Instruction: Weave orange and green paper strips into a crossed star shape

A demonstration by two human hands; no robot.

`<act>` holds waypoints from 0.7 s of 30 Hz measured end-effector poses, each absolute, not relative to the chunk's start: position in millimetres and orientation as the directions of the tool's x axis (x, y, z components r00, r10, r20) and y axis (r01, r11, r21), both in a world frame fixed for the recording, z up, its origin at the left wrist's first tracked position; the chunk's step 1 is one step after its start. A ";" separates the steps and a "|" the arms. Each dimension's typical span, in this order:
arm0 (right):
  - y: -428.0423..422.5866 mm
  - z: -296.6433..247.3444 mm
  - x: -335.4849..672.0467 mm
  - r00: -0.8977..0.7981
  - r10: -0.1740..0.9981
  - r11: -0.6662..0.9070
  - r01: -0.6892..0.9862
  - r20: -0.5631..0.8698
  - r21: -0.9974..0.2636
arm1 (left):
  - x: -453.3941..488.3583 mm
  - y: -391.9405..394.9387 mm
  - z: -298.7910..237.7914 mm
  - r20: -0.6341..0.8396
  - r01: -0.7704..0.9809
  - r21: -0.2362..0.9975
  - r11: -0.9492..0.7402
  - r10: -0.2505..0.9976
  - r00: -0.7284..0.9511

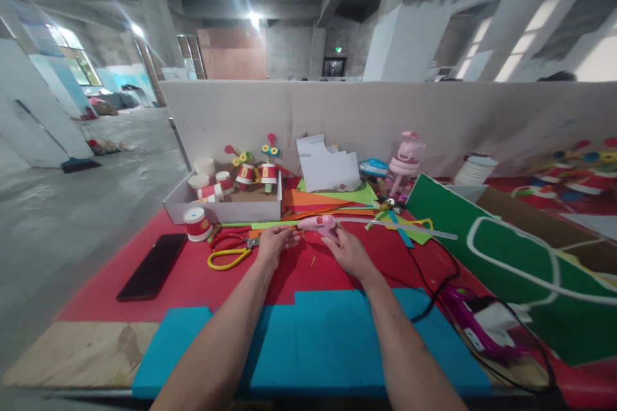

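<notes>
On red mat [193,276], left hand [274,243] and right hand [349,252] half-closed around pink glue gun [318,225]; cup [196,223] label unreadable

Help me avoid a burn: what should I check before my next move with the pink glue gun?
1. Left hand and right hand both at the glue gun: ok.
2. Firm grip on it: cannot tell.
3. Glue stick loaded, sticking out to the right: ok.
4. Scissors away from left hand: not ok, blades right beside it.
5. Black cable off the right forearm: ok.
6. Gun hot: cannot tell.
</notes>
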State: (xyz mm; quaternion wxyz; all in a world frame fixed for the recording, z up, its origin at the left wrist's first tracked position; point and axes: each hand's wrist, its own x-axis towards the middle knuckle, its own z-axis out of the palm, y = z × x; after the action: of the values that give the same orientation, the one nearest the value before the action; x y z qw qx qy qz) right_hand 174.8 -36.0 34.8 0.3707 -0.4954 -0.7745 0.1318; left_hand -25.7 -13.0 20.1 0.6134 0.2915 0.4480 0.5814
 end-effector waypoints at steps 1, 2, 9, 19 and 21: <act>-36.2 35.1 174.6 -0.238 0.866 0.475 0.667 0.440 -0.574 | -25.7 -13.0 20.0 -0.209 -0.451 0.879 0.153 0.975 -0.077; -36.3 35.4 174.6 -0.238 0.866 0.476 0.663 0.439 -0.577 | -25.6 -13.1 20.1 -0.207 -0.451 0.879 0.151 0.975 -0.076; -30.4 34.6 180.1 -0.160 0.883 0.439 0.612 0.441 -0.658 | -25.1 -15.8 24.5 -0.226 -0.475 0.863 0.172 0.972 -0.058; -22.2 29.6 200.0 0.008 0.996 0.083 0.359 0.092 -0.930 | -29.0 -18.8 28.7 -0.233 -0.499 0.838 0.219 0.972 0.035; -20.1 25.1 207.0 0.021 1.000 0.001 0.320 0.008 -0.947 | -29.4 -19.2 28.7 -0.218 -0.498 0.841 0.209 0.975 0.042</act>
State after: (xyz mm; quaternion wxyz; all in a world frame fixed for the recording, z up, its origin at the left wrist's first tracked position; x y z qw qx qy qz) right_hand 207.0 -20.1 25.1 0.4190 -0.5788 -0.5702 0.4055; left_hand -29.4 -19.2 28.7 0.6607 0.2905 0.4101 0.5575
